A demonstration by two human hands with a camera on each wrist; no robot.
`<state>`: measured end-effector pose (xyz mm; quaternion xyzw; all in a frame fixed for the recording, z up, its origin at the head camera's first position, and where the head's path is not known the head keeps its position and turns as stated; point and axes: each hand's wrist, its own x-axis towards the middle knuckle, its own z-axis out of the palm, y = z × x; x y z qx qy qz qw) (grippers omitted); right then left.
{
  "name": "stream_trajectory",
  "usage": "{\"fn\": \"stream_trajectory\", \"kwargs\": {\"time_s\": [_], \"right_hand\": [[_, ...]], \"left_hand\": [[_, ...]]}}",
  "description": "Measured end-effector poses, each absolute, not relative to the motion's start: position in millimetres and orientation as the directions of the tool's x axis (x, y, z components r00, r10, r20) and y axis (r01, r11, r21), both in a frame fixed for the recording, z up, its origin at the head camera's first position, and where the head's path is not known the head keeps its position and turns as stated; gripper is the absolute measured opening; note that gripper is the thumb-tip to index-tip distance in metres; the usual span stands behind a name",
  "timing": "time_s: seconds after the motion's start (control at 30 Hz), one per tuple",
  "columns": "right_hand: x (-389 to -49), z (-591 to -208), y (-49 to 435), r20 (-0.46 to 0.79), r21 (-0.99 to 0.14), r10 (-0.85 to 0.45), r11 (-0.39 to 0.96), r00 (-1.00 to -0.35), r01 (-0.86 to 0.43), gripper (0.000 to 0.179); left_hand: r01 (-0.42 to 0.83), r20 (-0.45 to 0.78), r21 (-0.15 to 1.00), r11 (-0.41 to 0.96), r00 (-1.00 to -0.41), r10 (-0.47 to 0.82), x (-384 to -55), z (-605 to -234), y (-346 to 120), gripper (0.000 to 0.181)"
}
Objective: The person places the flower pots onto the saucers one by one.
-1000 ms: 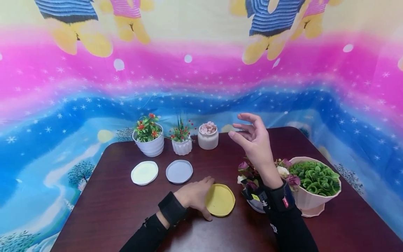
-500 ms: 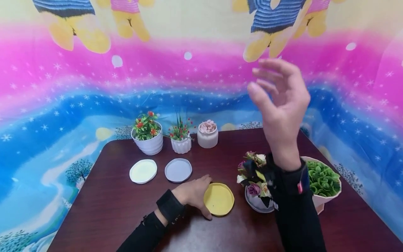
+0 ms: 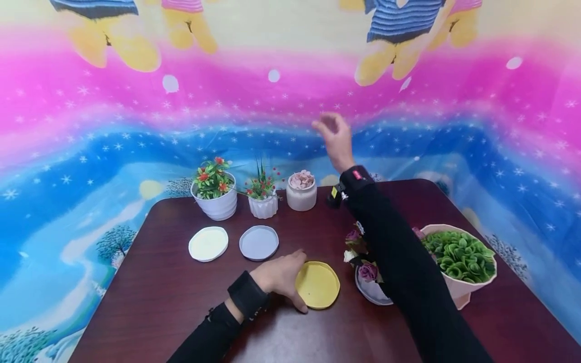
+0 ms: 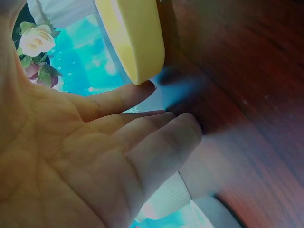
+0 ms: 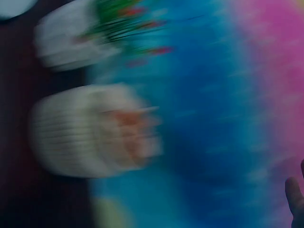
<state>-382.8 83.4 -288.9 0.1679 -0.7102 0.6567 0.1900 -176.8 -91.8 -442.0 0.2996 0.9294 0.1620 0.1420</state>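
Note:
My left hand (image 3: pixel 280 276) rests on the table at the left edge of a yellow saucer (image 3: pixel 319 285), thumb toward the front and fingers toward the back. In the left wrist view its fingers (image 4: pixel 164 147) are extended, one fingertip right at the rim of the saucer. Raised in the air toward the back, my right hand (image 3: pixel 340 143) has loosely bent fingers and holds nothing. Below and left of it stands a cream ribbed pot with pale pink flowers (image 3: pixel 301 195), blurred in the right wrist view.
A white saucer (image 3: pixel 208 244) and a grey saucer (image 3: pixel 258 243) lie at left. Behind them stand a white pot (image 3: pixel 218 204) and a small fluted pot (image 3: pixel 263 206). My right sleeve partly covers purple roses (image 3: pixel 366 272) on another grey saucer; a leafy green plant (image 3: pixel 460 255) stands at right.
My right hand rises from over the roses, then swings forward and left toward the back pots. My left hand stays at the yellow saucer.

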Motion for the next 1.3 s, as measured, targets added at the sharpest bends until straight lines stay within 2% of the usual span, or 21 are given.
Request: {"fn": "stream_trajectory", "kwargs": {"time_s": [0.1,0.23,0.43,0.63,0.83,1.07,1.3], "right_hand": [[-390.1,-343.5,79.9,0.373,-0.923,0.011,0.107,-0.928,-0.370,0.067],[-384.7,-402.2,71.7,0.241,-0.967,0.047,0.099,-0.969,-0.236,0.086],[-376.3,-452.4,61.9,0.126,-0.982,0.058,0.149,-0.990,-0.116,0.094],[-376.6,-469.2,52.2,0.133,-0.985,0.005,0.113,-0.991,-0.131,0.107],[-378.3,-482.2,45.7,0.133,-0.985,0.029,0.118,-0.991,-0.129,0.113],[-384.5,-481.0,39.1,0.135,-0.989,0.056,0.063,-0.989,-0.131,0.102],[-388.9,-466.8,31.6,0.106,-0.992,0.063,0.072,-0.992,-0.101,0.101]], "left_hand": [[0.503,-0.179,0.394,0.769,-0.779,0.601,-175.5,-444.0,-91.2,0.105],[0.478,-0.211,0.395,0.784,-0.784,0.584,-172.0,-448.1,-91.8,0.106],[0.472,-0.218,0.413,0.779,-0.779,0.588,-169.0,-452.9,-91.1,0.104],[0.483,-0.207,0.406,0.776,-0.779,0.592,-171.5,-451.4,-89.7,0.101],[0.479,-0.210,0.423,0.770,-0.774,0.597,-173.2,-450.7,-90.1,0.097],[0.483,-0.211,0.422,0.767,-0.770,0.602,-176.6,-446.8,-91.3,0.096],[0.476,-0.204,0.407,0.779,-0.785,0.586,-182.4,-443.0,-94.3,0.097]]}}
